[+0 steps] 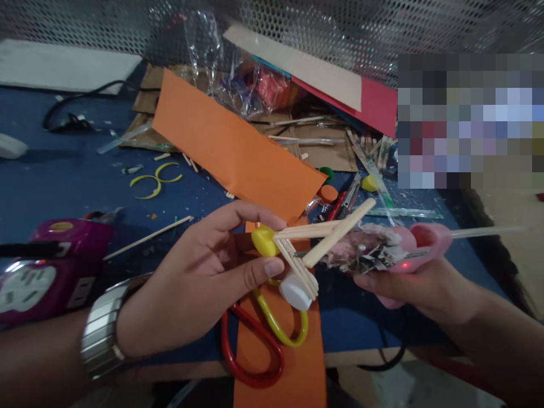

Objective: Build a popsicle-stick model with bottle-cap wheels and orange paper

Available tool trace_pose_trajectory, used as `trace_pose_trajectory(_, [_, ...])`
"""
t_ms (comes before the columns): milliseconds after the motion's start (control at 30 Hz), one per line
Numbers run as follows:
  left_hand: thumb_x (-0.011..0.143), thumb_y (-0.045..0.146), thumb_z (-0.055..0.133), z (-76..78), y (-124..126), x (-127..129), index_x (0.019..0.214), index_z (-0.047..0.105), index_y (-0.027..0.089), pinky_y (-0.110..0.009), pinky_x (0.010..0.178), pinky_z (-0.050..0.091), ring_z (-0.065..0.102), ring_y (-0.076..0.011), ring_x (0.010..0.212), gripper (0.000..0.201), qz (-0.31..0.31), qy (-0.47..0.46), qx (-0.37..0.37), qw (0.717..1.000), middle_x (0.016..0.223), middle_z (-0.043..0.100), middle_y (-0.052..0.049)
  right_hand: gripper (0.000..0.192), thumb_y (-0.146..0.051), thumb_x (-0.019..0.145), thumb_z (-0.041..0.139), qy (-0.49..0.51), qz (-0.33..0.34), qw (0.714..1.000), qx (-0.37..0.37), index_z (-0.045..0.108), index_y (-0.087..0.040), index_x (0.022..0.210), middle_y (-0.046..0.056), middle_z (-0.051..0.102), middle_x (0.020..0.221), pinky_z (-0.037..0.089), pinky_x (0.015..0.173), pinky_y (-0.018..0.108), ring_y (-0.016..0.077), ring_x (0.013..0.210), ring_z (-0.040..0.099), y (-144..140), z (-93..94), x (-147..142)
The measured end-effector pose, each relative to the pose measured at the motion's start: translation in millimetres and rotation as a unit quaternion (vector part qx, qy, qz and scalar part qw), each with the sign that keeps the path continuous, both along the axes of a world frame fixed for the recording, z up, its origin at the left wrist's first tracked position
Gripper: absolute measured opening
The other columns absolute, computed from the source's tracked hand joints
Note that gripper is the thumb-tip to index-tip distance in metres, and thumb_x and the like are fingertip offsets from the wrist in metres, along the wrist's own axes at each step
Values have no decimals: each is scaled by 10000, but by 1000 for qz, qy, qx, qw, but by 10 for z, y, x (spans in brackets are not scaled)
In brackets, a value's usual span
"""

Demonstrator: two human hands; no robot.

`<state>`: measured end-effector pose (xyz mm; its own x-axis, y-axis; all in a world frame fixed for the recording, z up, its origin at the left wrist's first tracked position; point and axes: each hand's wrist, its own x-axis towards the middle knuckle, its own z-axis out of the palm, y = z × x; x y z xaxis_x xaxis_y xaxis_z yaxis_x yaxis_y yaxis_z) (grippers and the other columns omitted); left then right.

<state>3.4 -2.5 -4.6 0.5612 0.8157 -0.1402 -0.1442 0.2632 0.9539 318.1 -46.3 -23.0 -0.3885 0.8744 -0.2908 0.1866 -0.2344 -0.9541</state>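
My left hand (204,266) holds a small frame of wooden sticks (295,260) between thumb and fingers. A yellow bottle cap (264,241) sits at its left corner and a white cap (297,290) at its lower end. A wider wooden stick (342,231) crosses the frame at a slant. My right hand (425,294) is wrapped round a pink hot glue gun (431,243) with a clear glue stick (488,231) out of its back. The gun's grimy front end points at the frame, and its tip is by the sticks. Scissors with red (253,345) and yellow handles lie below.
Orange card strips (238,153) lie behind and beneath my hands. A purple extension socket (55,266) stands at the left, near a loose thin stick (148,238). A box cutter (351,192), bottle caps (328,194) and plastic scraps lie further back, before a perforated metal panel (140,28).
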Motion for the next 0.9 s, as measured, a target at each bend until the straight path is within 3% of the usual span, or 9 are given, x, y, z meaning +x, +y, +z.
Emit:
trace_pose_trajectory(133, [956,207,840,-5,0,-7,1138,692,291,-93,815,650,844,-106,918,249,-1,3,2,1000,1006,853,54,432,-286,854,876,-5,1,1000,-18,828,-464,1245,-42,861,1068,511,356,154,175,655,741,-9,-10,12])
trace_pose_trajectory(300, [931,186,860,22,-15,-14,1119,713,294,-96,761,645,842,-109,870,261,13,8,12,1000,961,844,67,460,-259,835,898,-15,-13,999,41,839,-441,1254,-4,851,1014,627,539,197,177,660,725,-1,-4,19])
trace_pose_trajectory(400, [921,198,870,30,-8,-9,1097,718,288,-107,736,643,838,-114,842,249,22,12,14,1000,939,839,68,446,-282,851,888,-12,0,999,41,840,-438,1267,-4,803,820,418,320,179,118,436,529,15,27,-11])
trace_pose_trajectory(467, [914,195,876,20,-2,-9,1106,719,287,-113,728,645,836,-119,837,265,23,11,15,1000,937,836,64,433,-293,853,887,-11,4,999,44,843,-452,1254,-14,761,745,314,277,191,106,396,459,27,50,-37])
trace_pose_trajectory(700, [929,196,865,-9,-21,-31,1126,703,311,-82,785,640,840,-102,921,279,14,10,16,1000,1027,851,71,410,-249,862,883,8,11,999,44,852,-476,1202,-41,666,608,309,282,195,105,377,408,27,46,-43])
trace_pose_trajectory(800, [884,155,893,4,-15,-17,1110,710,301,-87,755,649,844,-115,888,326,18,4,1,1000,976,852,70,413,-218,859,884,4,10,998,54,860,-459,1194,-45,688,610,363,286,185,115,384,474,24,60,-40])
trace_pose_trajectory(900, [847,115,908,9,-2,-4,1106,710,306,-113,760,667,847,-136,891,378,19,-2,-7,1000,949,849,70,463,-215,889,854,2,32,997,72,832,-493,1258,-34,837,890,642,542,203,201,702,774,39,95,-72])
